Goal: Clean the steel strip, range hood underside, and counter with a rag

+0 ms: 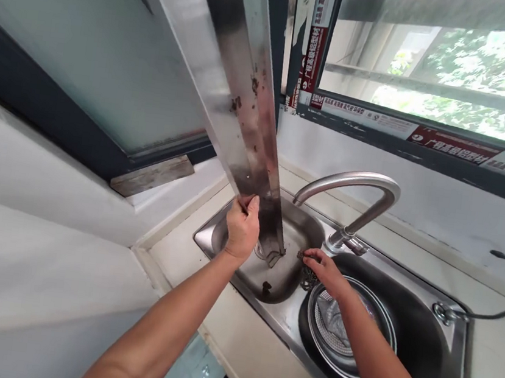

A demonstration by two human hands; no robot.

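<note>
Countertop point(256, 346), sink point(282, 318) under metal channel point(244, 90), window point(433, 67) behind

- left hand point(243, 228): closed, thumb uppermost;
- left forearm point(172, 314): leading up to the left hand;
- right hand point(327, 272): right of the left hand, fingers point(312, 264) bent together;
- right forearm point(378, 364): slanting, farther right of it

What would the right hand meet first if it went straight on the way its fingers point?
Probably the long metal panel, near its lower end, though depth is unclear from this single view.
</note>
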